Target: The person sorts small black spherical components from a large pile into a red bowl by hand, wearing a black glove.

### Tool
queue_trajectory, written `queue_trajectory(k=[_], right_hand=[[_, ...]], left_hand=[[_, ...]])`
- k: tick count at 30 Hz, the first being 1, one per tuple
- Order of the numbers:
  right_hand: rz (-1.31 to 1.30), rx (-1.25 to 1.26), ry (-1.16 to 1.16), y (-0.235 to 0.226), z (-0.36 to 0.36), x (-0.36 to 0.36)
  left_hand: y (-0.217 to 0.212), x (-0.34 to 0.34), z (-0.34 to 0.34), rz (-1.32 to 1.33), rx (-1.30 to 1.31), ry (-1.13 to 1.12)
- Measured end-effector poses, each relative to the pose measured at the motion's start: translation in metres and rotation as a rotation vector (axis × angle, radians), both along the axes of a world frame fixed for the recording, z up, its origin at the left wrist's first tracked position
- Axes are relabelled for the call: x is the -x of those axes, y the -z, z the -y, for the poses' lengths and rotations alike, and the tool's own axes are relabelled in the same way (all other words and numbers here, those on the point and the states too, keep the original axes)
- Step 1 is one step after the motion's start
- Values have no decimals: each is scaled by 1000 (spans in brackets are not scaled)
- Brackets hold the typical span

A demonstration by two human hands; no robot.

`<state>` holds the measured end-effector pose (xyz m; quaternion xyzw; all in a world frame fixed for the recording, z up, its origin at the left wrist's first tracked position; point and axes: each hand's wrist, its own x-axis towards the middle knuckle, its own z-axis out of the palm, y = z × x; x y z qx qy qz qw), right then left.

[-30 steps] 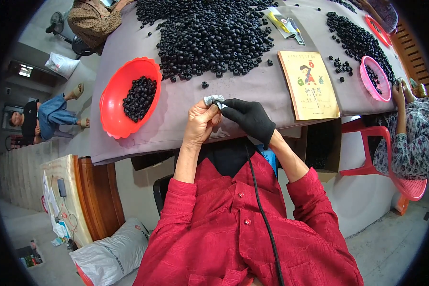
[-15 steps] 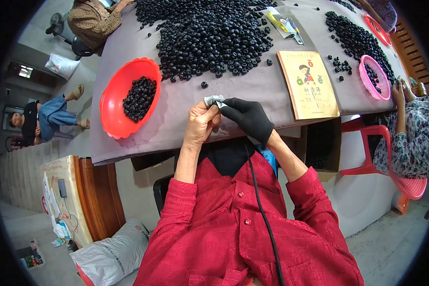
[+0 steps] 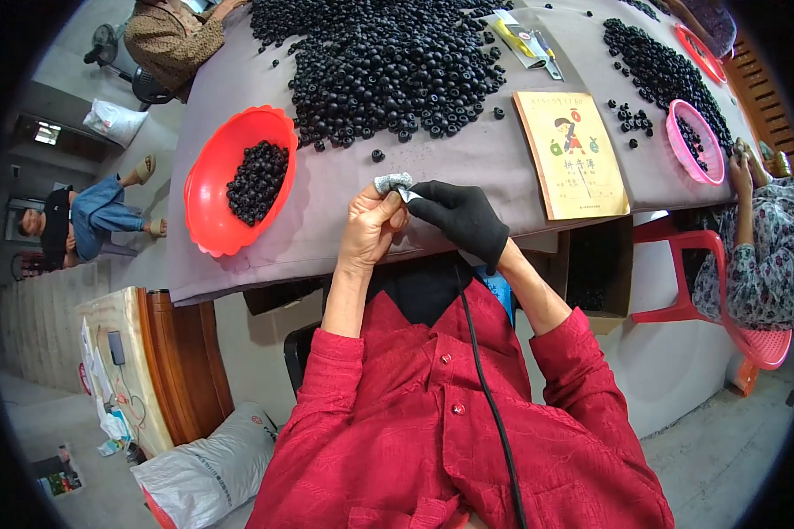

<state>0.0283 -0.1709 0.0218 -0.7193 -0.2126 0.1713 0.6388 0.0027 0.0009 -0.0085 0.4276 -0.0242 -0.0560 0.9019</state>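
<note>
— Hands first: what are they doing?
— The bare left hand (image 3: 369, 231) and the black-gloved right hand (image 3: 459, 219) meet at the near edge of the grey-covered table (image 3: 326, 189), both pinching a small grey scrap (image 3: 392, 183) between their fingertips.
— Where exactly is the scrap?
— Just above the table edge, near a lone black bead (image 3: 377, 155). The bead heap (image 3: 388, 66) lies beyond, a red bowl (image 3: 212, 189) of beads to the left, and a yellow booklet (image 3: 572, 154) to the right.
</note>
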Motion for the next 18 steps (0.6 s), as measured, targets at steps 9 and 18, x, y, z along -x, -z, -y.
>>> queue_trajectory(k=[9, 18], right_hand=[[-4, 26, -3, -6, 1, 0], [-11, 42, 10, -4, -3, 0]], left_hand=[[-1, 0, 1, -7, -37, -17], [-5, 0, 2, -37, -30, -29]])
